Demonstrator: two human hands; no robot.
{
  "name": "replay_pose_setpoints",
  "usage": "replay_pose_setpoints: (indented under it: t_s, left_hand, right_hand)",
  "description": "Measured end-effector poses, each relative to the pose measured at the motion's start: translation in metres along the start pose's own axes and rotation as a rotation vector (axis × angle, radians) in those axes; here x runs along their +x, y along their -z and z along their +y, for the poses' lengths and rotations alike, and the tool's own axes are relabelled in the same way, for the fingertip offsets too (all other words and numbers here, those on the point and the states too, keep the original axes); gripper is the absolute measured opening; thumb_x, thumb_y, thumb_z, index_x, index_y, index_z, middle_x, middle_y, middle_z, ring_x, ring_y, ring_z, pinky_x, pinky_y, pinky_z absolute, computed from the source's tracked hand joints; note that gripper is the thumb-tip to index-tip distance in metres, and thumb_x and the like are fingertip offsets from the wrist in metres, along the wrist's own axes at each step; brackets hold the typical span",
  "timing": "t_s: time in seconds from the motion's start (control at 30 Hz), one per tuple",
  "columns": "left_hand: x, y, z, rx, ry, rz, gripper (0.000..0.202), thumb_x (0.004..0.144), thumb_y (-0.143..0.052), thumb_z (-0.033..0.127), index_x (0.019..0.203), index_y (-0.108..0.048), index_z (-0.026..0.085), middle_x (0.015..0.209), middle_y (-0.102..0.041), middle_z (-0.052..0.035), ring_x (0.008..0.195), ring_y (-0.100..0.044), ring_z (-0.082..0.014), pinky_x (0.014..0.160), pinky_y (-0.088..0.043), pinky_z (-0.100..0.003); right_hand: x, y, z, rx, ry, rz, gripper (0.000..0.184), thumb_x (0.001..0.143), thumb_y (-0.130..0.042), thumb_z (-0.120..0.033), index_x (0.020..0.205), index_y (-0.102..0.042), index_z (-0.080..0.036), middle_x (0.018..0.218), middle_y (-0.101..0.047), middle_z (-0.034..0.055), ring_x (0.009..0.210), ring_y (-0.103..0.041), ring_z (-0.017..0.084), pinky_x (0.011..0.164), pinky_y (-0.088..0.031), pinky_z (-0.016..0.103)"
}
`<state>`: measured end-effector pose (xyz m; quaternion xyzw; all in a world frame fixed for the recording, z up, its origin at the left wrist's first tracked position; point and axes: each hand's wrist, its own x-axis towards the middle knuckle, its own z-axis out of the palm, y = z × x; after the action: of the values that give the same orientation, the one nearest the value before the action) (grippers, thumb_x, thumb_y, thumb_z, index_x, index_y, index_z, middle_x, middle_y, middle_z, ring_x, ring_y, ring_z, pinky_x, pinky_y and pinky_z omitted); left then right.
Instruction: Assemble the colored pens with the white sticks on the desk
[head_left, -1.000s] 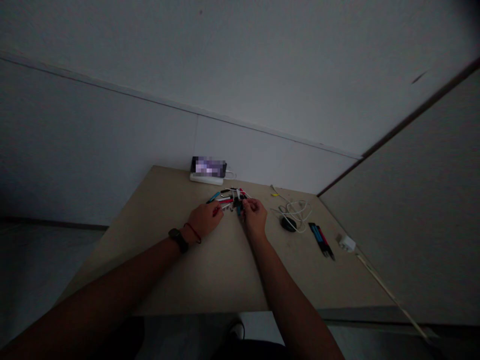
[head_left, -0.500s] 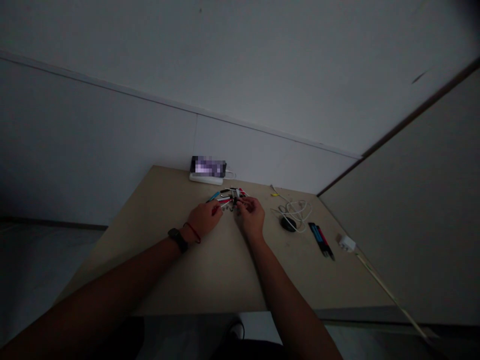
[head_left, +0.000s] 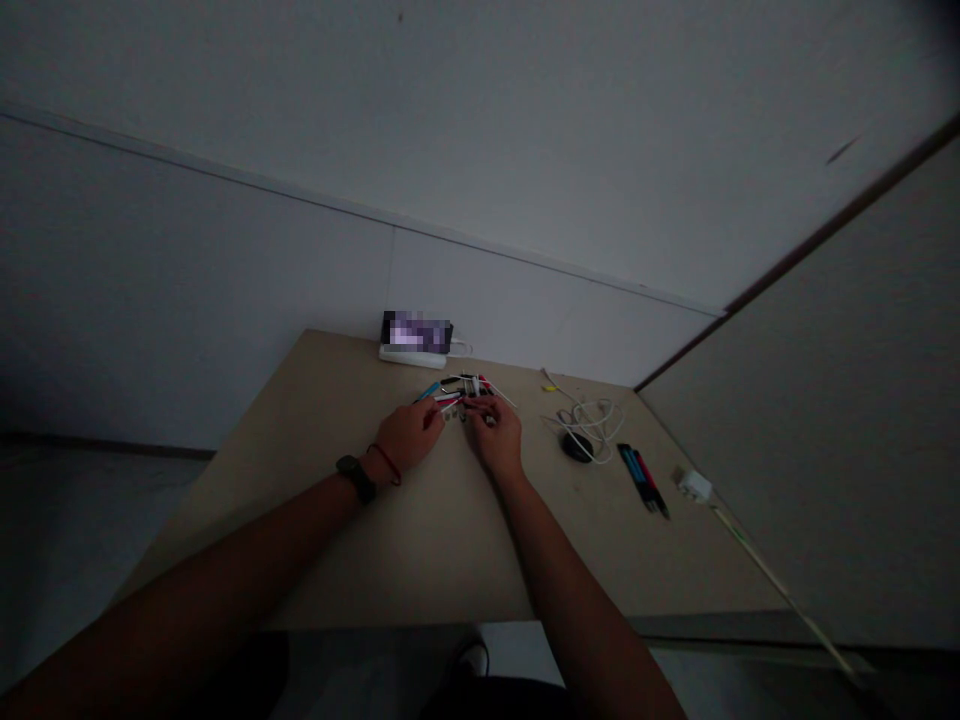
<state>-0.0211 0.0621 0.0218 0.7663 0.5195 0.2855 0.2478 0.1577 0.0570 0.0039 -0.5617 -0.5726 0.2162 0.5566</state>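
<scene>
My left hand [head_left: 411, 435], with a dark wristband and a red cord at its wrist, is closed in a pinch at the left side of a small cluster of slim items. Whatever its fingertips grip is too small and dark to name; a thin white stick [head_left: 451, 405] shows just beyond them. Facing it from the right, my right hand [head_left: 499, 440] has its fingers drawn together close to the cluster's middle, and what they hold is hidden. Behind the fingers lie a blue pen-like item [head_left: 428, 391] and several black, white and red pieces.
A lit phone [head_left: 416, 333] leans against the wall on a white block [head_left: 411, 357]. To the right are a black mouse-like object [head_left: 577, 447], a coiled white cable [head_left: 596, 420], several pens [head_left: 643, 482] and a white plug adapter [head_left: 694, 486] by the partition.
My right hand has shifted slightly left, its fingers now nearer the left fingertips. A thin white stick shows more clearly behind the right hand. My left hand has barely moved.
</scene>
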Motion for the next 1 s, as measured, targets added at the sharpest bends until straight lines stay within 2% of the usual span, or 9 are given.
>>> replay_pose_setpoints:
  t_s: [0.23,0.43,0.6,0.8,1.0]
  left_hand:
    - [-0.0011,0.0005,0.0009,0.008,-0.004,0.008,0.025,0.094,-0.047,0.031,0.096,-0.069,0.020,0.080,-0.070,-0.0054,0.072,-0.063,-0.0201,0.064,-0.038,-0.029]
    - [-0.0016,-0.0002,0.0008,0.005,-0.014,0.019,0.023,0.094,-0.049,0.031,0.094,-0.069,0.020,0.078,-0.071,-0.0047,0.069,-0.063,-0.0195,0.063,-0.038,-0.028]
    - [-0.0015,-0.0019,-0.0001,0.034,-0.012,0.011,0.023,0.095,-0.049,0.031,0.096,-0.070,0.021,0.079,-0.071,-0.0052,0.071,-0.064,-0.0206,0.064,-0.039,-0.029]
    - [-0.0009,-0.0015,-0.0001,0.075,-0.023,-0.019,0.024,0.095,-0.049,0.031,0.097,-0.070,0.021,0.082,-0.072,-0.0061,0.073,-0.065,-0.0214,0.063,-0.038,-0.029]
    - [-0.0011,0.0005,0.0009,0.069,-0.010,-0.031,0.024,0.096,-0.047,0.031,0.095,-0.069,0.021,0.082,-0.072,-0.0049,0.074,-0.065,-0.0207,0.062,-0.036,-0.028]
  right_hand:
    - [-0.0017,0.0030,0.0068,-0.223,0.020,-0.032,0.019,0.077,-0.065,-0.031,0.091,-0.074,-0.020,0.087,-0.076,0.0051,0.071,-0.061,0.019,0.072,-0.049,0.033]
    - [-0.0014,0.0025,0.0009,-0.039,0.037,0.074,0.032,0.084,-0.064,-0.042,0.105,-0.069,-0.018,0.083,-0.072,0.0042,0.071,-0.061,0.017,0.069,-0.049,0.030]
    - [-0.0041,0.0004,-0.0017,-0.001,0.044,-0.040,0.034,0.086,-0.063,-0.045,0.104,-0.074,-0.018,0.083,-0.072,0.0044,0.067,-0.062,0.017,0.066,-0.050,0.030]
    - [-0.0047,0.0006,-0.0020,-0.027,0.022,-0.083,0.035,0.086,-0.062,-0.047,0.101,-0.077,-0.018,0.078,-0.073,0.0047,0.066,-0.063,0.018,0.063,-0.051,0.030]
    - [-0.0006,0.0032,0.0058,-0.009,-0.039,0.036,0.039,0.086,-0.060,-0.048,0.106,-0.075,-0.018,0.090,-0.075,0.0075,0.069,-0.064,0.019,0.063,-0.051,0.031]
